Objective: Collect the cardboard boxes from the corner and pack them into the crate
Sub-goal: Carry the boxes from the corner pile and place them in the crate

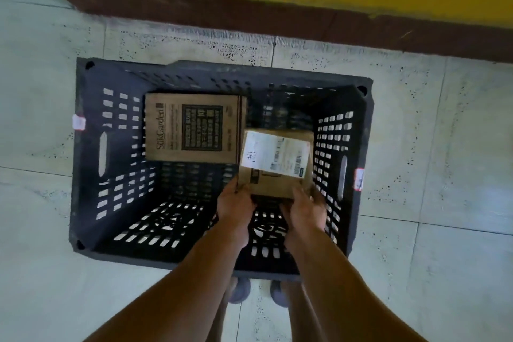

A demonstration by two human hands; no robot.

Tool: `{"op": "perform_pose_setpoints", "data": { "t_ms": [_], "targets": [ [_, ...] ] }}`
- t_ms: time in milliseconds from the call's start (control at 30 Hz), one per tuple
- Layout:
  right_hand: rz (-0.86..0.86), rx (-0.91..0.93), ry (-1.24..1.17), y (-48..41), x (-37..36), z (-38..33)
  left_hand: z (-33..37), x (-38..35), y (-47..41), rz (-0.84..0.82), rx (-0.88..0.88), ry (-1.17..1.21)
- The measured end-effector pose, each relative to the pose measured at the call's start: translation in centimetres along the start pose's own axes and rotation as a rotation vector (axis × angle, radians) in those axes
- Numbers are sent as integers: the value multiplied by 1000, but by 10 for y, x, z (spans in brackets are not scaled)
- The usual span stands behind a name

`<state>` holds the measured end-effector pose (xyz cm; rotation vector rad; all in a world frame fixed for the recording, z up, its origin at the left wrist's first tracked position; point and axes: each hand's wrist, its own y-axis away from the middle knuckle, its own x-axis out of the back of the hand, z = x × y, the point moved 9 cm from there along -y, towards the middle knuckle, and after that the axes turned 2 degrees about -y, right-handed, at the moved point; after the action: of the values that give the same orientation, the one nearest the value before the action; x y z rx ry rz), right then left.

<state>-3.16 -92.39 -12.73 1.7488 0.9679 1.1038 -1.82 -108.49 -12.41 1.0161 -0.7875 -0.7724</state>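
A black slotted plastic crate (88,147) stands on the tiled floor below me. Inside it, at the far left of the bottom, lies a flat brown cardboard box (194,128) with dark print on top. I hold a smaller cardboard box (277,161) with a white shipping label inside the crate's right half. My left hand (236,205) grips its near left corner and my right hand (305,211) grips its near right corner. Whether this box touches the crate's bottom is hidden.
A yellow wall with a dark brown skirting (249,19) runs just beyond the crate. Pale speckled floor tiles (444,147) surround it. My two feet in grey shoes (238,290) stand against the crate's near wall.
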Motion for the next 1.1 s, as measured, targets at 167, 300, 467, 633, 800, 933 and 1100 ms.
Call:
{"op": "perform_pose_setpoints", "data": {
  "t_ms": [167, 300, 467, 633, 800, 933, 1100],
  "targets": [
    [68, 72, 64, -47, -16, -11, -9, -21, -40, 11, 114, 214],
    [58, 19, -36, -70, -26, -16, -19, -38, -64, 13, 221, 385],
    [22, -20, -74, -88, -33, -22, -29, -52, -84, 26, 255, 383],
    [-9, -3, -105, -100, -43, -29, -23, -74, -98, -69, 238, 311],
    [-86, -67, -175, -89, -42, -21, -15, -72, -92, -96, 209, 281],
    [-149, -104, -112, -67, -40, -16, -2, -68, -65, -151, 201, 225],
    [-182, -121, -32, -8, -18, -27, 18, -54, -1, -183, 123, 160]
  ]
}}
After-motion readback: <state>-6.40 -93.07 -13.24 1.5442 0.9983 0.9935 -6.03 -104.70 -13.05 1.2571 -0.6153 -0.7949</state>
